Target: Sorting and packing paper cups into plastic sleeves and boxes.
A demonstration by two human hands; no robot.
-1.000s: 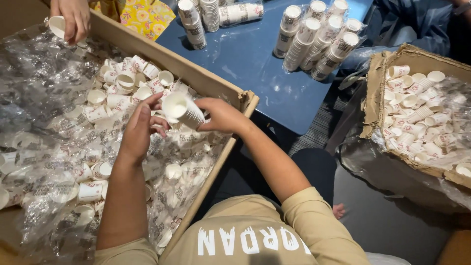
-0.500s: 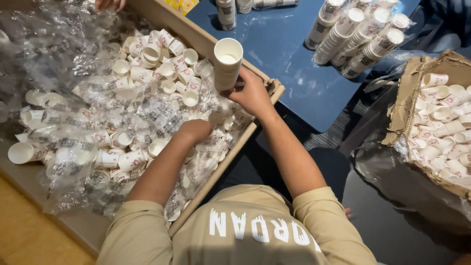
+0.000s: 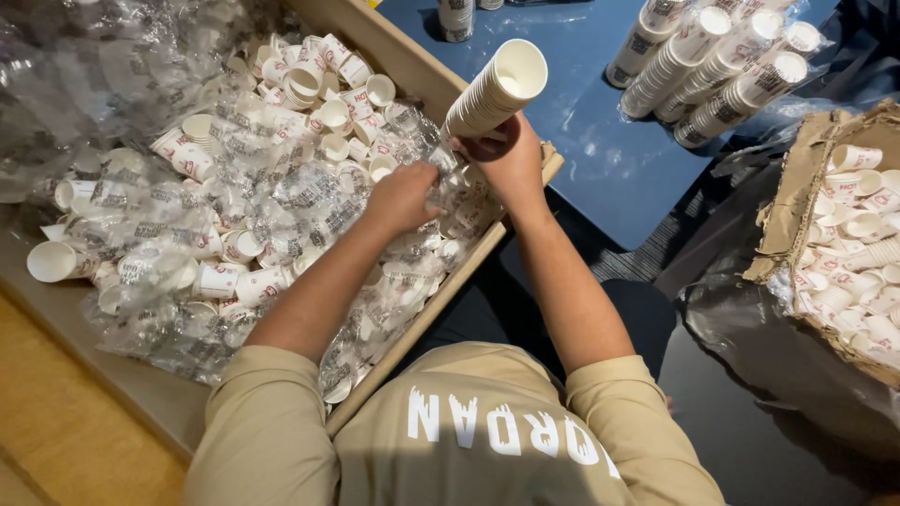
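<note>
My right hand (image 3: 511,159) now grips a taller stack of paper cups (image 3: 492,92), tilted above the cardboard box (image 3: 441,309) rim. My left hand (image 3: 401,194) has dropped among loose cups (image 3: 309,84), fingers curled, grasp unclear.

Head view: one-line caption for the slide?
Right hand holds a stack of paper cups while left hand reaches into a cardboard box of loose cups.

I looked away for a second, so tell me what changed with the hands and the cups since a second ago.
The right hand lifted its stack of paper cups out of the cardboard box and now holds it tilted above the rim. The left hand slid over among the loose cups and plastic wrap. The box and blue table stayed put.
</note>
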